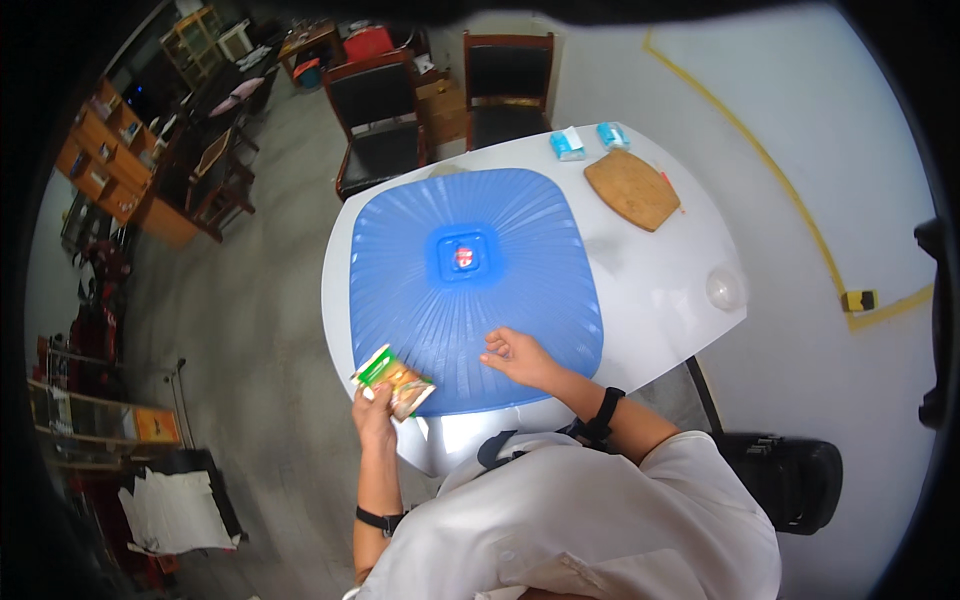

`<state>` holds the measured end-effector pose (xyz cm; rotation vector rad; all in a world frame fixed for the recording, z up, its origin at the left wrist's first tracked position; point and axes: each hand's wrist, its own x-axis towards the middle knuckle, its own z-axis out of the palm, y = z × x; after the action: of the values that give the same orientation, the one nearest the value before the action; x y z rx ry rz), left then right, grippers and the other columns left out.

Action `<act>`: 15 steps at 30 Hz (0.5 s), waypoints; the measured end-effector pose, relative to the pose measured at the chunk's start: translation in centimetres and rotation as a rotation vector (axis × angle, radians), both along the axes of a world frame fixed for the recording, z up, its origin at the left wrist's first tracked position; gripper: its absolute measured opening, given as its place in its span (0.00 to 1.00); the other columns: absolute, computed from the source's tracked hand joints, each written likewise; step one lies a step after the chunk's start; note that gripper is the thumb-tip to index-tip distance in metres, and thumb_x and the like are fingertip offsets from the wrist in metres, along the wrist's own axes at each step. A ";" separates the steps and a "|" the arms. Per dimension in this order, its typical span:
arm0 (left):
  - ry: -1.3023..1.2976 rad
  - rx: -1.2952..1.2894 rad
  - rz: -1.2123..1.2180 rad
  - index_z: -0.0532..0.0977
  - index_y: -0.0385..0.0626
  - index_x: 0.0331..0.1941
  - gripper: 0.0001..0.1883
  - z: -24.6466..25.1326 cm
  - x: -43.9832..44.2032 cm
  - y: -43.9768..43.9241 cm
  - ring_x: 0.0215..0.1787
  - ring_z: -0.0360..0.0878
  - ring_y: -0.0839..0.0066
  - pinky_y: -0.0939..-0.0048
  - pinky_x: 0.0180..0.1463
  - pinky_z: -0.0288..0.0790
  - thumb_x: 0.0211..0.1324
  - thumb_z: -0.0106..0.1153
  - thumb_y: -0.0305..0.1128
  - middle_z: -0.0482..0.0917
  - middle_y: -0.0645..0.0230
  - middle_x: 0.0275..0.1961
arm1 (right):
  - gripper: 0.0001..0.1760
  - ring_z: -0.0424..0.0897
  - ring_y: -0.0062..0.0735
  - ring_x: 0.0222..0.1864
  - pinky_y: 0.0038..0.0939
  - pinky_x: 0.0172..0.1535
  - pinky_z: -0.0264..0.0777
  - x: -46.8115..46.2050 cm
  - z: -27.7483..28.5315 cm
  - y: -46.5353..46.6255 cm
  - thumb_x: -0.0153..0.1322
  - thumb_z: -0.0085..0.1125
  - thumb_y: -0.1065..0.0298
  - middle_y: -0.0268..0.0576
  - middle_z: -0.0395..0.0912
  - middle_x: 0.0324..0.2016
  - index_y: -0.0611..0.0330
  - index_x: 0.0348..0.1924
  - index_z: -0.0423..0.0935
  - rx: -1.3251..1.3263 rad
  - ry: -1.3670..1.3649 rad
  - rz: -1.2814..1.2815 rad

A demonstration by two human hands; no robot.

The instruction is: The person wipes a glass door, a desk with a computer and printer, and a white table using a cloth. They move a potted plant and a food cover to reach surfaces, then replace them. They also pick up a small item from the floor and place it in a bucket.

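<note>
My left hand (pixel 373 416) grips a small green and tan food packet (pixel 396 382) by its lower left side, over the near left corner of a blue plastic food cover (pixel 472 337). The wide ribbed cover lies on a white table (pixel 645 300); a square raised handle (pixel 463 255) with a red and white sticker sits at its middle. Above the cover's near right part is my right hand (pixel 521 358), fingers loosely curled, with no object seen in it. Whether those fingers touch the cover, I cannot tell.
At the table's far right lie a wooden cutting board (pixel 634 190) and two blue tissue packs (pixel 568 145). A clear bowl (pixel 726 289) stands by the right edge. Two dark chairs (pixel 377 105) stand behind the table, and a black seat (pixel 784 480) is at my right.
</note>
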<state>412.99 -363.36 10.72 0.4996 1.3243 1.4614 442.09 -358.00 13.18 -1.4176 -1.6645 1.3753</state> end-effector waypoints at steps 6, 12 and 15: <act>-0.105 -0.043 0.143 0.69 0.36 0.57 0.17 -3.7 -5.0 2.4 0.48 0.82 0.64 0.62 0.50 0.79 0.67 0.53 0.29 0.80 0.56 0.52 | 0.23 0.78 0.42 0.47 0.37 0.49 0.73 4.7 -2.2 1.8 0.66 0.67 0.58 0.52 0.79 0.46 0.65 0.48 0.77 0.122 -0.183 -0.267; -0.077 -0.076 0.129 0.69 0.34 0.57 0.17 -5.1 -3.9 3.6 0.47 0.82 0.65 0.63 0.49 0.79 0.69 0.50 0.30 0.79 0.56 0.51 | 0.19 0.73 0.48 0.52 0.39 0.54 0.70 9.7 -3.0 3.4 0.65 0.66 0.62 0.51 0.78 0.47 0.64 0.45 0.78 0.221 -0.280 -0.501; -0.062 -0.126 0.050 0.69 0.34 0.56 0.16 -4.0 -1.8 3.0 0.45 0.83 0.66 0.64 0.48 0.80 0.69 0.50 0.30 0.80 0.56 0.50 | 0.18 0.75 0.42 0.47 0.35 0.51 0.71 12.3 -3.3 4.0 0.66 0.66 0.62 0.49 0.78 0.45 0.63 0.45 0.78 0.269 -0.315 -0.504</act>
<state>411.23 -360.40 6.69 0.3388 1.3779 1.4127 454.34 -354.03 9.89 -1.7921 -1.4589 0.6525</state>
